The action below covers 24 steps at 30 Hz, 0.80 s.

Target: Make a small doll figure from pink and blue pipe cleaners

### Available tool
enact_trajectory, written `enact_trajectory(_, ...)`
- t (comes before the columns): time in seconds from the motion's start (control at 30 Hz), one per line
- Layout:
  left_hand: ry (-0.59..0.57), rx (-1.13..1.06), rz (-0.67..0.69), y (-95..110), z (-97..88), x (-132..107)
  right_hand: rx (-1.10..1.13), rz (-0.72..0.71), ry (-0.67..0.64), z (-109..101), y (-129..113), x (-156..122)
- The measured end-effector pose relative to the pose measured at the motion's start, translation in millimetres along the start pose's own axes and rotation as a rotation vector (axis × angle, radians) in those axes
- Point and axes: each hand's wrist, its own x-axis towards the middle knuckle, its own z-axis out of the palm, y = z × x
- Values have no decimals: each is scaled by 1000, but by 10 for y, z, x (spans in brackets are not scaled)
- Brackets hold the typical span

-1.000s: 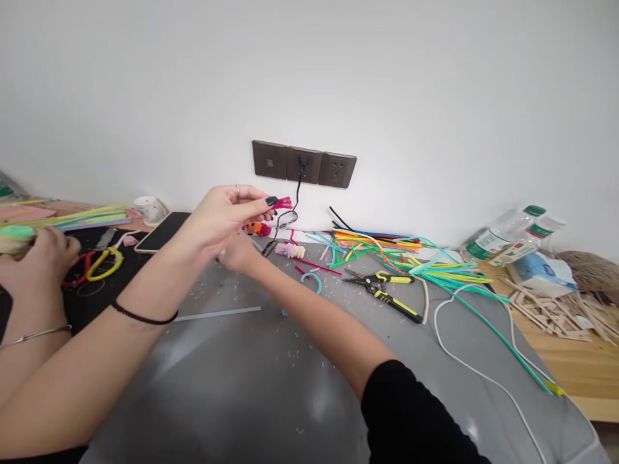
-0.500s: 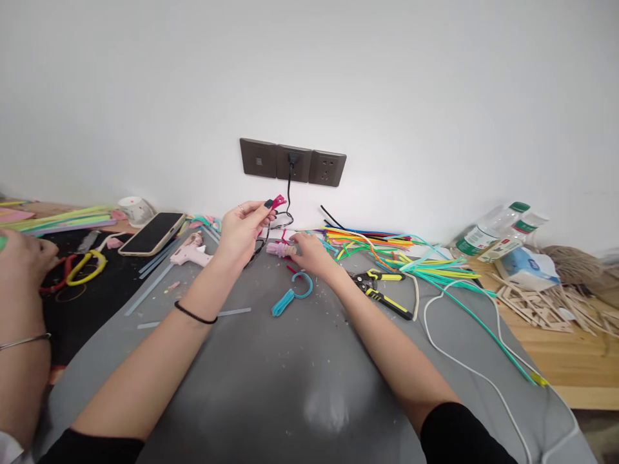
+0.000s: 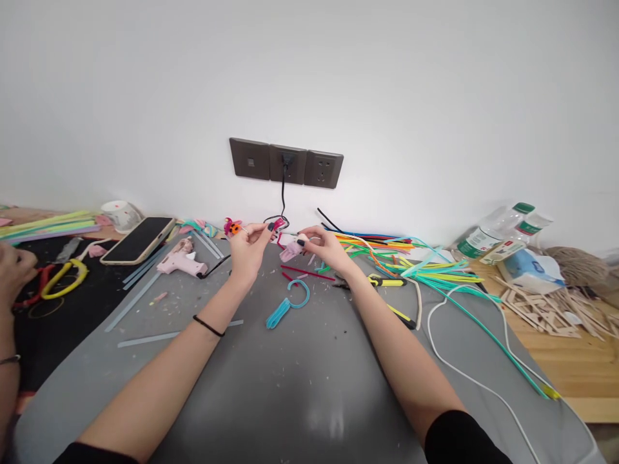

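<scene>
My left hand [image 3: 250, 250] pinches a small magenta pipe-cleaner piece [image 3: 279, 223] between thumb and fingertips, over the far part of the grey mat. Close on its right, my right hand [image 3: 323, 249] has its fingertips closed on a pale lilac pipe-cleaner bundle [image 3: 291, 251]. Beyond the left knuckles sits a small orange and pink figure [image 3: 233, 227]. Dark red pipe cleaners [image 3: 307, 272] lie just below the hands. Nearer to me rests a bent blue pipe-cleaner shape [image 3: 278, 314] with a curled hook end.
Left of me are a pink glue gun [image 3: 182, 259], glue sticks [image 3: 133, 301], a phone [image 3: 139, 240] and yellow-handled scissors [image 3: 65, 280]; a co-worker's hand [image 3: 14, 274] is at the edge. Pliers [image 3: 389, 281], pipe cleaners [image 3: 447, 274], a white cable [image 3: 464, 362] and bottles [image 3: 478, 241] are right.
My left hand has come down with the magenta piece, nearer the right hand. The lilac bundle has shifted at my right fingertips. The co-worker's hand has moved left; the view has shifted slightly.
</scene>
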Motion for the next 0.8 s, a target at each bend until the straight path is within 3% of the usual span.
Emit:
enact_trajectory(0.2, -116, 79, 10, -53, -39, -151, 176, 84, 141, 53, 114, -46)
enact_trajectory(0.47, -140, 359, 330, -4, -120, -231, 230, 42, 103, 106, 26, -116)
enact_trajectory(0.57, -129, 469, 548, -1, -156, -208, 275, -13, 112, 116, 19, -117)
enact_trajectory(0.7, -104, 577, 968, 2, -201, -166, 301, -65, 121, 144, 20, -106)
enact_trajectory(0.8, -100, 609, 1162, 13, -217, -150, 311, -66, 119, 154, 27, -97)
